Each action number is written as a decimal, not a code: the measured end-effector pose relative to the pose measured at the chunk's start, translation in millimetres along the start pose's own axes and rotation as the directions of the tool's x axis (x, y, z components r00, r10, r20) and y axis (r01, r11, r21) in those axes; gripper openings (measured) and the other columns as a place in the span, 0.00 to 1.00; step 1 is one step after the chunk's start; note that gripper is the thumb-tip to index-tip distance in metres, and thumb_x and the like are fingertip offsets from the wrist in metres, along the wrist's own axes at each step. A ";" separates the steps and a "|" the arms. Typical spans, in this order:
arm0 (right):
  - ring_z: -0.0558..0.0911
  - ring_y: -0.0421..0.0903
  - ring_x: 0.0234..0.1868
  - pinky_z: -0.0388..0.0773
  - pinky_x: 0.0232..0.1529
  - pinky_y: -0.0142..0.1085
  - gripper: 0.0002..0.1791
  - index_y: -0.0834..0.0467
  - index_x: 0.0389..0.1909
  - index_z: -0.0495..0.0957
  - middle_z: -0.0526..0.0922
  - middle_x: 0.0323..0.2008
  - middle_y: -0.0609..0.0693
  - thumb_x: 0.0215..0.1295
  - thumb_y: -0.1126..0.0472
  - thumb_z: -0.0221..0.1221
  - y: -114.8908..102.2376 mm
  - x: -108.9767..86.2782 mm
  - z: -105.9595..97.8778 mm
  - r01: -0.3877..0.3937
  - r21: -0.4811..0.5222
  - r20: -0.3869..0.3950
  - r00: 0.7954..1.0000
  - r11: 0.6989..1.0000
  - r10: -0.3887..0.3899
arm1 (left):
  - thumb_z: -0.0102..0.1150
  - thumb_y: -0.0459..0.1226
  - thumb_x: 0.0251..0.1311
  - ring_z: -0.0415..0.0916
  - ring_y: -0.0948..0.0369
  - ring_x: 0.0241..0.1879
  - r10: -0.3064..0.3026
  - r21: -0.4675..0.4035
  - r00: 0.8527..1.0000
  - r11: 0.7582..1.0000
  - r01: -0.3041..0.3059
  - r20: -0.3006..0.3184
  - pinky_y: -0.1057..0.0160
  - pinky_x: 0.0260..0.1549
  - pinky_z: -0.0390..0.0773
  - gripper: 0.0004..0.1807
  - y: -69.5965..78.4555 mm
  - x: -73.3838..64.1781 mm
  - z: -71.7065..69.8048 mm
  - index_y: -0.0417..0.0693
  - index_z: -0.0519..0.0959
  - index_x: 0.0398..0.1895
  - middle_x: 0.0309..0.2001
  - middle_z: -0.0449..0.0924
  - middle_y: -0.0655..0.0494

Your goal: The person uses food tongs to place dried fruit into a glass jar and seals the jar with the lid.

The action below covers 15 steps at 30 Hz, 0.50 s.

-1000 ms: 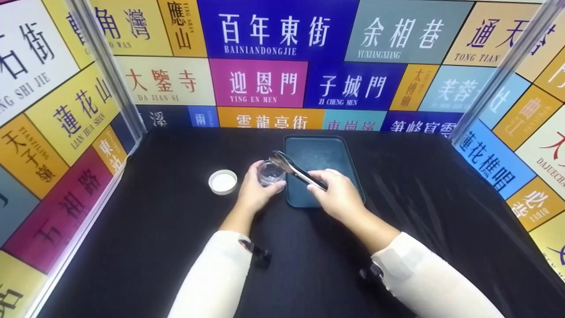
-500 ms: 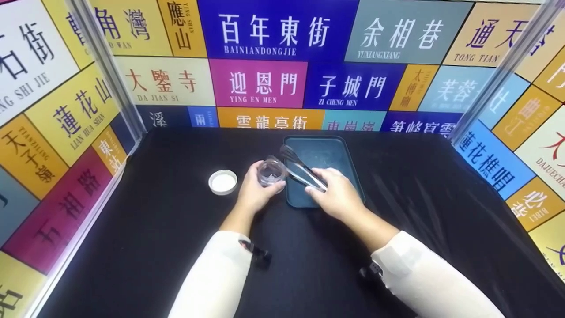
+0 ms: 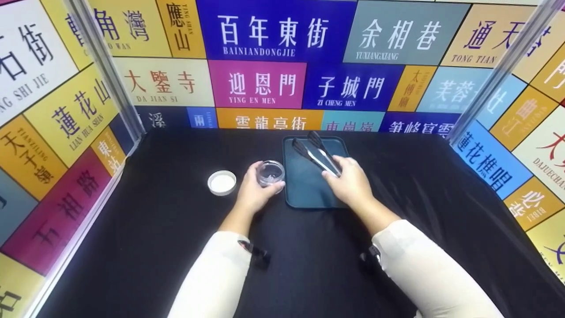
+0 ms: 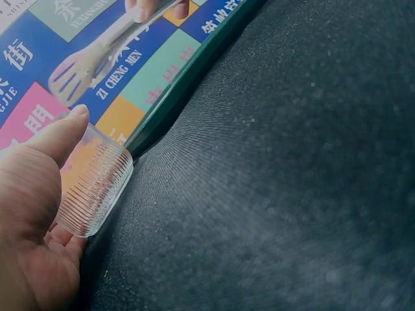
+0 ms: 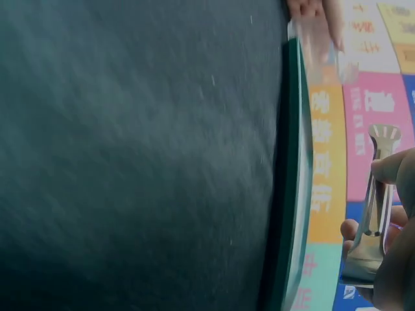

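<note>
My left hand [image 3: 254, 193] grips a small clear jar [image 3: 270, 172] at the tray's left edge, thumb on its near side. The jar's ribbed wall [image 4: 97, 188] shows in the left wrist view. Something small lies inside; I cannot tell what. My right hand [image 3: 352, 182] holds a pair of metal tongs [image 3: 314, 157] by the handle end, above the dark blue-green tray [image 3: 304, 192]. The tongs' two dark-looking heads stand apart and point to the far side, with nothing between them. One slotted head [image 4: 72, 79] appears in the left wrist view.
A round white lid [image 3: 222, 183] lies on the black cloth [image 3: 176, 221] left of the jar. Printed panels with large characters [image 3: 273, 84] rise behind the table and at both sides.
The tongs have moved from over the jar's mouth to the right and away, over the tray, and their arms have spread. The left hand and jar stay put.
</note>
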State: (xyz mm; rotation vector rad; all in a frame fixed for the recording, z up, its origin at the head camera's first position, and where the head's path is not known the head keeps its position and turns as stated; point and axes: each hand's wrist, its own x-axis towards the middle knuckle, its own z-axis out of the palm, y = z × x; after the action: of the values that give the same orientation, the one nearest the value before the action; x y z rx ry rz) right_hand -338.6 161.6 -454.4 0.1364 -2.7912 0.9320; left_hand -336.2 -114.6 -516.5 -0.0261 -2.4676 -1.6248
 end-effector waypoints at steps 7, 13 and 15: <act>0.78 0.64 0.70 0.72 0.75 0.59 0.35 0.61 0.76 0.72 0.77 0.70 0.66 0.74 0.49 0.64 25.8 19.7 -6.8 -0.061 -0.031 -0.076 0.995 0.998 0.059 | 0.84 0.49 0.52 0.71 0.48 0.75 -0.002 -0.001 1.000 1.000 0.002 0.004 0.48 0.79 0.67 0.54 -0.3 0.6 1.8 0.46 0.64 0.80 0.76 0.72 0.44; 0.77 0.70 0.67 0.71 0.71 0.64 0.34 0.60 0.75 0.74 0.79 0.69 0.67 0.73 0.48 0.64 44.3 29.9 -13.7 -0.134 -0.082 -0.150 0.981 0.988 0.121 | 0.83 0.49 0.52 0.72 0.48 0.74 -0.004 -0.012 1.000 1.000 0.004 -0.005 0.48 0.79 0.67 0.54 -0.9 -0.3 0.4 0.47 0.64 0.80 0.76 0.73 0.44; 0.77 0.72 0.67 0.71 0.70 0.66 0.34 0.59 0.74 0.74 0.79 0.68 0.67 0.72 0.48 0.64 49.7 31.6 -16.8 -0.166 -0.098 -0.166 0.975 0.981 0.148 | 0.83 0.50 0.52 0.71 0.48 0.75 -0.009 -0.007 1.000 1.000 0.009 0.001 0.48 0.79 0.67 0.54 -0.7 -1.3 0.6 0.47 0.64 0.80 0.76 0.72 0.45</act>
State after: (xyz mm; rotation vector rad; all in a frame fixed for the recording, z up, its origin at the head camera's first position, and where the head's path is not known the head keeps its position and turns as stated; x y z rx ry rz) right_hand -374.3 210.6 -463.6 -0.1706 -2.7273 0.7795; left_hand -335.1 -114.2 -517.6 -0.0170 -2.4662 -1.6366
